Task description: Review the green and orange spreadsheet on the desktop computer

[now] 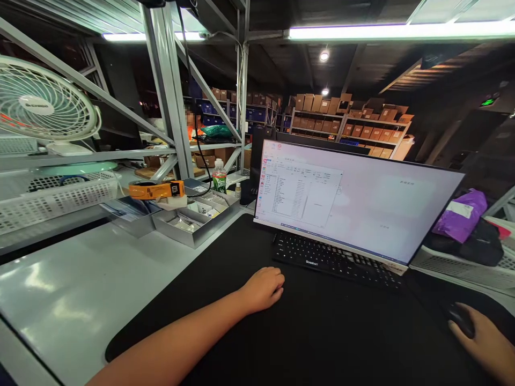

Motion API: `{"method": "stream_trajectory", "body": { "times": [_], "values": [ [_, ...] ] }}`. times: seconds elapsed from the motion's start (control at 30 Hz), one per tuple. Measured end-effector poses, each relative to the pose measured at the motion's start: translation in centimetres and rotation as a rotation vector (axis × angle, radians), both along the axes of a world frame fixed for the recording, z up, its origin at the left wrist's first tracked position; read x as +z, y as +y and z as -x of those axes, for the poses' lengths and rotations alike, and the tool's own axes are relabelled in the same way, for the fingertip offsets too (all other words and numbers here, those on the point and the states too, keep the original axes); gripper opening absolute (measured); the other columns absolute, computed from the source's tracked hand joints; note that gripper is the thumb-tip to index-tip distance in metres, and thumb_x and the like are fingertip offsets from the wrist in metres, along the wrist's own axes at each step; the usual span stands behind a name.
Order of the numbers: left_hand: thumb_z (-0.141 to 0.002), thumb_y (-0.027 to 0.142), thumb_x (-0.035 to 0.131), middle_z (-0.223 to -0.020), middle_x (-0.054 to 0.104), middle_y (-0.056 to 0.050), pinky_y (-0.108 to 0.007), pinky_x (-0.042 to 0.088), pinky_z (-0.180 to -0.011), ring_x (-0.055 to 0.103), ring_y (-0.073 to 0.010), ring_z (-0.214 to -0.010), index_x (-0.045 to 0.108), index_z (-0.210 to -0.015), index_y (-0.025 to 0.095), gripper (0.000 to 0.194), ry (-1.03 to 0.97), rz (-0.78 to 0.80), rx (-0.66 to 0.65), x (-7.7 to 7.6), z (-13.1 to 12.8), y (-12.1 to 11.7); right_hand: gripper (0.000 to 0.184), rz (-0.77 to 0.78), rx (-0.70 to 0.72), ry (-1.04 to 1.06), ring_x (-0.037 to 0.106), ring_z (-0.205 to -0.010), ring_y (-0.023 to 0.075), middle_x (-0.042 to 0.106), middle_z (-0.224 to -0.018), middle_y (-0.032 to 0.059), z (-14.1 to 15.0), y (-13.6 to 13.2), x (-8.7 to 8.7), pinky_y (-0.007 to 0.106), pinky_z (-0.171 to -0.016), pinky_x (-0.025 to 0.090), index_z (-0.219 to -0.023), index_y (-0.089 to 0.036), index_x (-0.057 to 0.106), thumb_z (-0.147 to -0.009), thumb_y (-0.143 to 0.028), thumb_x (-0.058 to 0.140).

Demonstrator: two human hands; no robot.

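My left hand [263, 288] rests on the black desk mat [322, 332] with its fingers curled in, and no object shows in it. Just beyond it lies a black keyboard [309, 260], apart from the fingers. At the right edge, my right hand [483, 338] is wrapped over a black computer mouse [461, 320], thumb on one side. Behind the keyboard stands a monitor [374, 209], tilted in view, showing a file window with a list on its left half. The screen's text is too small to read.
Left of the mat is a grey divided tray [193, 233] with small packets, an orange tape roll [156, 190] and a bottle [219, 176]. A fan [44, 104] and a white basket [60, 201] stand farther left. A purple bag [462, 217] lies right of the monitor.
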State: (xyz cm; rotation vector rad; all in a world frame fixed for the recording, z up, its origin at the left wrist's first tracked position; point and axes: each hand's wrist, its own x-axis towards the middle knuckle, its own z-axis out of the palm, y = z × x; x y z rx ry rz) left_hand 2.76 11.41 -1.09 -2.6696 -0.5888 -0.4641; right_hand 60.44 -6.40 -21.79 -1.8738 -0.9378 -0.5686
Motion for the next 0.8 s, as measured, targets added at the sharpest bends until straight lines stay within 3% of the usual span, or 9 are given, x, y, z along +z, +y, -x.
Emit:
{"method": "stream_trajectory", "body": {
  "times": [0.1, 0.37, 0.67, 0.8],
  "values": [
    [-0.088, 0.024, 0.054, -0.090, 0.055, -0.002, -0.032, 0.038, -0.080, 0.049, -0.0169, -0.084, 0.049, -0.079, 0.016, 0.012, -0.014, 0.012, -0.005, -0.1, 0.0, 0.1, 0.096, -0.007, 0.025, -0.001, 0.055, -0.118, 0.0335, 0.058, -0.127, 0.0155, -0.4, 0.2, -0.4, 0.047, -0.105, 0.045, -0.129, -0.006, 0.055, -0.065, -0.075, 0.036],
    [-0.087, 0.021, 0.053, -0.086, 0.054, -0.002, -0.032, 0.037, -0.077, 0.048, -0.0160, -0.080, 0.050, -0.076, 0.016, 0.012, -0.054, 0.035, -0.045, -0.3, 0.0, 0.7, 0.079, -0.039, -0.010, -0.174, 0.057, -0.114, 0.0302, 0.059, -0.123, 0.0139, -1.3, 0.5, -1.7, 0.044, -0.102, 0.046, -0.126, -0.007, 0.061, -0.078, -0.065, 0.038],
    [-0.087, 0.020, 0.054, -0.086, 0.054, -0.002, -0.032, 0.036, -0.076, 0.047, -0.0156, -0.080, 0.049, -0.076, 0.015, 0.012, -0.039, 0.042, -0.028, 0.0, 0.0, 0.2, 0.083, -0.014, -0.033, -0.131, 0.056, -0.115, 0.0292, 0.061, -0.120, 0.0117, -1.9, 0.7, -2.1, 0.044, -0.099, 0.047, -0.121, -0.009, 0.062, -0.075, -0.073, 0.034],
    [-0.087, 0.021, 0.054, -0.088, 0.054, -0.002, -0.032, 0.037, -0.077, 0.047, -0.0159, -0.081, 0.050, -0.078, 0.016, 0.012, -0.033, 0.048, -0.005, 0.1, 0.0, 0.0, 0.089, -0.003, -0.041, -0.063, 0.056, -0.115, 0.0317, 0.060, -0.119, 0.0171, -1.7, 0.6, -1.7, 0.043, -0.100, 0.046, -0.118, -0.003, 0.060, -0.070, -0.073, 0.034]
  ]
}}
